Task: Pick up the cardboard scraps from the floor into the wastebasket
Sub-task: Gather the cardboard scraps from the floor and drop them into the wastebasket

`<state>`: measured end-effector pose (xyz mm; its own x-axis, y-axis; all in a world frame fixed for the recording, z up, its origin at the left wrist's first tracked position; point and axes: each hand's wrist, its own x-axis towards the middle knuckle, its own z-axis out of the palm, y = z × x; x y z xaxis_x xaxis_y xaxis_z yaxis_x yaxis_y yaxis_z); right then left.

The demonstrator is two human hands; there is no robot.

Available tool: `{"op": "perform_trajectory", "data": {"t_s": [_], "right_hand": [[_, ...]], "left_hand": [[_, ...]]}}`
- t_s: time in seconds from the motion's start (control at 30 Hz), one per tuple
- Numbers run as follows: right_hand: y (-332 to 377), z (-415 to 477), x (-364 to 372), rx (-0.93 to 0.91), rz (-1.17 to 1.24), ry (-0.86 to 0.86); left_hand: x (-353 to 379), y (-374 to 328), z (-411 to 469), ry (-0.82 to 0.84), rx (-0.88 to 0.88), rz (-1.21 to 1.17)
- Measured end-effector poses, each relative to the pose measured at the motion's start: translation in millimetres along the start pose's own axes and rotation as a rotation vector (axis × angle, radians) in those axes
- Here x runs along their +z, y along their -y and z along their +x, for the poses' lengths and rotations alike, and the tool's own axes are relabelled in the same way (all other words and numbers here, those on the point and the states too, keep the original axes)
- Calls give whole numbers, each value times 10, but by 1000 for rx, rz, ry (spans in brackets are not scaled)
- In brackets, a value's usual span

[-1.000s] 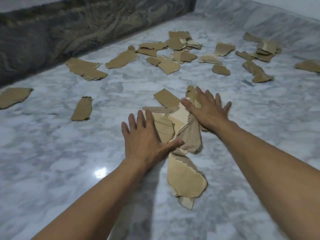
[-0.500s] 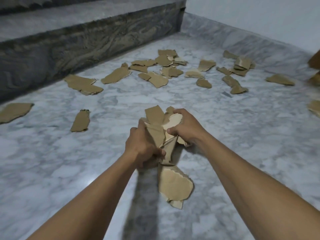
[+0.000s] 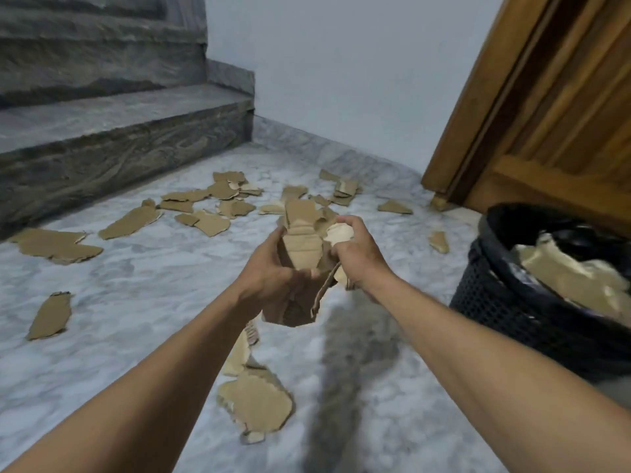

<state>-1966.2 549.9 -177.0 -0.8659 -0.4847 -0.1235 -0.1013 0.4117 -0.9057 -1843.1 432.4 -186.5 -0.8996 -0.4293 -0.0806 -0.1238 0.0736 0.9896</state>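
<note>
Hands: left hand (image 3: 269,271) and right hand (image 3: 358,254), both held clear of the floor (image 3: 136,285), fingers curled and pressing in from either side to clamp one bundle of cardboard scraps (image 3: 302,247) between them. Handling, by estimate: light and dry; fairly stiff in the flat, but it bends and tears easily. The loosely stacked pieces are likely to slide out from below, so the hold belongs at the middle of the stack, squeezed from both sides. A palm under the hanging lower piece would be safer. Not fragile; crushing does no harm. Appearance: torn brown corrugated board with ragged edges, some faces peeled to pale inner paper; one curled strip dangles below the right hand. Location: bundle in mid-air, to the left of the wastebasket (image 3: 495,302) and apart from it. Wastebasket: black mesh, dark liner, pale scraps already inside. Remainder: one large scrap (image 3: 256,404) on the floor beneath the arms; many scattered scraps (image 3: 211,206) near the stair step (image 3: 119,158).
</note>
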Motion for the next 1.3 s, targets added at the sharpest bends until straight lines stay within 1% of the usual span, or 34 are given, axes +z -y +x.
{"op": "perform_trajectory", "data": {"t_s": [0.1,0.2,0.37,0.47,0.57,0.63,0.73,0.77,0.83,0.9,0.97,1.03,1.1,1.17,1.23,1.3], "right_hand": [[355,-97,-825,-36,-60,-107],[594,-234,-1638,-74,-81,-227],[507,-458,-2730,-93,-16,-448],[227,-502,-3217,-81,29,-547],[-82,-513,-3517,-16,21,-605],[-270,-529,-3654,62,-67,-598],[-439,-612,-3740,194,-215,-516],[-444,-639,-3741,207,-270,-490],[-393,-677,-3665,200,-374,-460],[-310,-691,-3473,180,-462,-449],[-224,-666,-3158,137,-547,-469],[-150,-652,-2728,35,-591,-506],[-152,-642,-2226,-85,-628,-510],[-224,-634,-1708,-205,-738,-497],[-326,-642,-1181,-306,-770,-410],[-466,-699,-599,-306,-717,-226]], "left_hand": [[499,-593,102,57,69,-28],[1084,-1117,228,109,130,8],[2113,-1747,368,230,238,81],[2680,-1875,454,310,239,137],[3131,-1833,539,341,210,207],[3337,-1754,581,363,204,283],[3423,-1597,635,346,259,455],[3386,-1540,637,314,295,526],[3242,-1435,592,222,407,592],[3034,-1333,514,121,554,595],[2756,-1174,439,54,612,577],[2403,-918,380,-5,563,580],[1954,-566,320,-63,455,596],[1450,-155,226,-113,347,639],[933,271,82,-168,222,677],[418,677,-93,-238,112,693]]}}
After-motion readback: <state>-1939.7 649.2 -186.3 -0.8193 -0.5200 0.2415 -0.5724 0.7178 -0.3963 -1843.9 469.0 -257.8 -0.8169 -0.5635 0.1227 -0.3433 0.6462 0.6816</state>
